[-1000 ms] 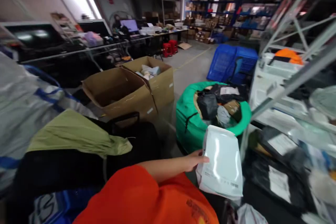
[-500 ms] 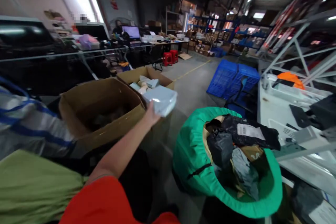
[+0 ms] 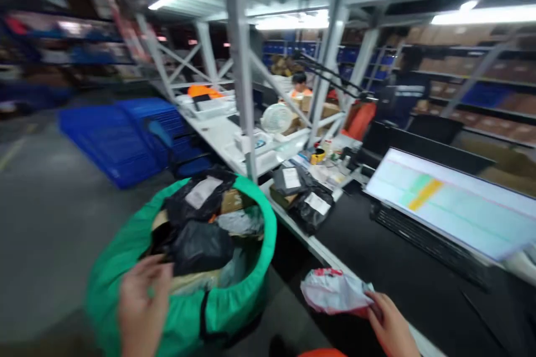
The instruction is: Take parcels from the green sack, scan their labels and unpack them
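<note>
A white plastic package (image 3: 333, 293) with red markings hangs at the near edge of the black desk (image 3: 364, 245), right of the green bag (image 3: 119, 256). The right hand (image 3: 390, 323) pinches the package's right end between thumb and fingers, which are closed on the plastic. The left hand (image 3: 144, 304) is in front of the green bag's near left rim, its fingers loosely bent, the thumb a little apart, and nothing visible in its grasp; blur hides whether it touches the rim. Inside the bag lie a dark parcel (image 3: 203, 246) and, farther back, a black parcel (image 3: 196, 196) with a pale label. Two labelled parcels (image 3: 313, 207) sit at the desk's far left end; a lit monitor (image 3: 452, 195) and a keyboard (image 3: 427, 239) stand to the right. Far left are blue crates (image 3: 111, 136) beside a blue chair (image 3: 190, 164).
</note>
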The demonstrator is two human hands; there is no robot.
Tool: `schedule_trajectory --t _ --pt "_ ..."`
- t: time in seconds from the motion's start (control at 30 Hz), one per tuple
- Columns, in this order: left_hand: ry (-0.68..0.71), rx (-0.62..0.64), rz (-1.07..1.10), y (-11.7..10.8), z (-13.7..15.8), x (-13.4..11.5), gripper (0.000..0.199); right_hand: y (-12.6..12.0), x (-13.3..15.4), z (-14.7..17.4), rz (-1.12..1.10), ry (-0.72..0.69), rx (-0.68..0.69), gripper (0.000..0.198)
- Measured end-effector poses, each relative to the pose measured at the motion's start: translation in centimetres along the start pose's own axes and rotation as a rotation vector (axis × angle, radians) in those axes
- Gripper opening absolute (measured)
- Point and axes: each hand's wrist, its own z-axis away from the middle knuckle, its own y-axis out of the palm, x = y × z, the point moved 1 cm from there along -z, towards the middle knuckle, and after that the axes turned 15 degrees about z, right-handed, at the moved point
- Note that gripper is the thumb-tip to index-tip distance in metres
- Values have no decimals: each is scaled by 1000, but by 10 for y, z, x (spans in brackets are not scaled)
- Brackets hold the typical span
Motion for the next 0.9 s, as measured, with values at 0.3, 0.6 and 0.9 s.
schedule_trajectory --t 0.3,0.6,0.9 --pt "-89 1333 207 240 268 -36 28 -50 -114 162 -207 448 -259 45" --pt "-219 2122 105 294 499 -82 43 -72 -185 366 -128 1108 -676 50" --pt "158 2750 -65 312 613 -99 48 -54 -122 449 -2 1736 -1055 54"
